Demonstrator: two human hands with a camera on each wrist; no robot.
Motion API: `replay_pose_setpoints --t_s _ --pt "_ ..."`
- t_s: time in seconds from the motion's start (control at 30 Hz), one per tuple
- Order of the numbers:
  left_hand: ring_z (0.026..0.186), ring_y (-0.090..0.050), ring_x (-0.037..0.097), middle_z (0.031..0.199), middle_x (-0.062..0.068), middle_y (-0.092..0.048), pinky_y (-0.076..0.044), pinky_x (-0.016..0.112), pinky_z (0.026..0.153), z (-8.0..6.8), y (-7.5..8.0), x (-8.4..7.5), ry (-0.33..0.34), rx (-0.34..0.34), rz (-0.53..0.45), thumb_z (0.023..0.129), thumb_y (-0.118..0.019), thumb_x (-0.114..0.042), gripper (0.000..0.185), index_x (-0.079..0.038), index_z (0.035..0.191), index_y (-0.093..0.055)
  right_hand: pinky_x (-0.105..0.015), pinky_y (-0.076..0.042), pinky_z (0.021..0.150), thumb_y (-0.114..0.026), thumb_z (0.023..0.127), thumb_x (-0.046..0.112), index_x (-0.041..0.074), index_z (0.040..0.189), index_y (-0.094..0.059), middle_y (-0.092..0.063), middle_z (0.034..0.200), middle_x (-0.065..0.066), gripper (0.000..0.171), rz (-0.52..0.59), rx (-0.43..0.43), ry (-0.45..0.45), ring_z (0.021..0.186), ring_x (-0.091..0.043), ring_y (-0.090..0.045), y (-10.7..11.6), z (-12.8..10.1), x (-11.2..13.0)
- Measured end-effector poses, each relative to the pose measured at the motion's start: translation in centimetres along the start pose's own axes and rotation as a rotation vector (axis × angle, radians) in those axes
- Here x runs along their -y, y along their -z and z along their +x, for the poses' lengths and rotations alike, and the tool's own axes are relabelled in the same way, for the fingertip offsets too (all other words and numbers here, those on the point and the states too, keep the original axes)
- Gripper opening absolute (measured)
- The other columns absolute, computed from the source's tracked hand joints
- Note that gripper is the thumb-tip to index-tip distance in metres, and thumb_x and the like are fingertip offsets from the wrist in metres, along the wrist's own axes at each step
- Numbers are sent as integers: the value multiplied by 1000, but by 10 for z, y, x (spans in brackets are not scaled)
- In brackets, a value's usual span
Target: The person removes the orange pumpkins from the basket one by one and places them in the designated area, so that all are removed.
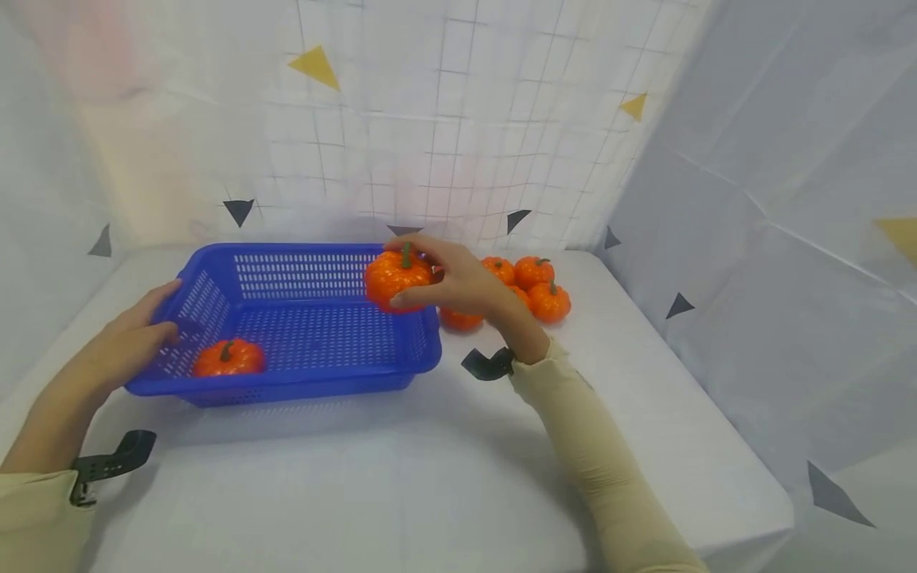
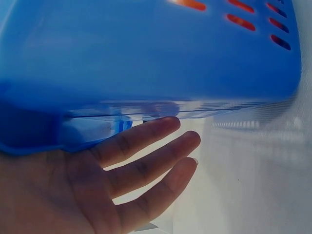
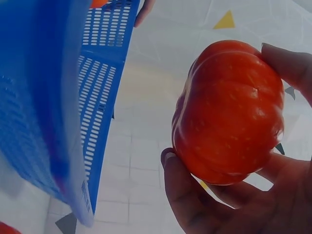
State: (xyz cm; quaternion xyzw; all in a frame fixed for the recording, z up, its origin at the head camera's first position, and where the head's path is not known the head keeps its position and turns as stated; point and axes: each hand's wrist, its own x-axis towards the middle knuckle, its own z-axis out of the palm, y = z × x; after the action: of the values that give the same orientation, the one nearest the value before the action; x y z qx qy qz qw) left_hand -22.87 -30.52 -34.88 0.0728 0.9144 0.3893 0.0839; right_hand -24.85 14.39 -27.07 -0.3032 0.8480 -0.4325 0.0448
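Note:
A small orange pumpkin (image 1: 396,280) with a green stem is held in my right hand (image 1: 458,274), above the right end of the blue plastic basket (image 1: 423,370). In the right wrist view, thumb and fingers span the sides of this pumpkin (image 3: 231,112), and it is clear of the basket wall. My left hand (image 1: 125,342) holds the basket's left rim, the thumb over the inner side. Seen from the left wrist, the other fingers (image 2: 151,175) extend along the outside of the wall. Another pumpkin (image 1: 229,358) lies in the basket's near left corner.
Several more orange pumpkins (image 1: 550,302) stand clustered on the white table (image 1: 458,477) right of the basket, partly behind my right forearm. A white sheet (image 1: 501,119) with grid lines and triangles rises at the back, and a grey sheet (image 1: 774,239) hangs to the right.

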Motion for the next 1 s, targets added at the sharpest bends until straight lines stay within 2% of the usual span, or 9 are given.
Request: replay_pose_setpoints --t_s 0.2,0.3,0.6,0.83,1.0 --pt "141 -5 70 161 41 7 -13 87 103 1 0 -4 -14 -6 0 104 -34 -8 74 -4 164 11 -41 -57 92 -85 83 42 38 136 -62 -63 128 8 59 23 -12 -9 109 -18 -65 9 -10 -7" --pt "141 -5 70 162 41 7 -14 86 103 0 0 -4 -9 -4 -1 105 -33 -8 74 -3 164 11 -40 -57 93 -85 83 41 39 136 -61 -63 127 8 58 22 -9 -1 110 -17 -64 13 -13 -11" --pt "141 -7 71 162 41 7 -17 87 101 0 0 -3 3 -2 8 105 -33 -9 74 -4 163 12 -41 -58 91 -83 85 36 25 145 -59 -64 125 2 66 7 -2 3 110 -21 -64 19 -20 -15" --pt "141 -6 71 161 41 7 -15 87 102 0 -1 -2 6 -1 2 105 -33 -9 74 -4 163 12 -40 -56 92 -82 86 39 28 143 -59 -64 125 6 63 -68 -12 3 111 -18 -61 27 -28 -21" --pt "141 -4 70 161 41 8 -14 87 103 0 -2 -1 5 -3 2 105 -32 -9 73 -4 163 12 -42 -56 92 -83 85 36 23 141 -60 -64 124 2 62 -84 4 -20 110 -21 -61 35 -34 -29"
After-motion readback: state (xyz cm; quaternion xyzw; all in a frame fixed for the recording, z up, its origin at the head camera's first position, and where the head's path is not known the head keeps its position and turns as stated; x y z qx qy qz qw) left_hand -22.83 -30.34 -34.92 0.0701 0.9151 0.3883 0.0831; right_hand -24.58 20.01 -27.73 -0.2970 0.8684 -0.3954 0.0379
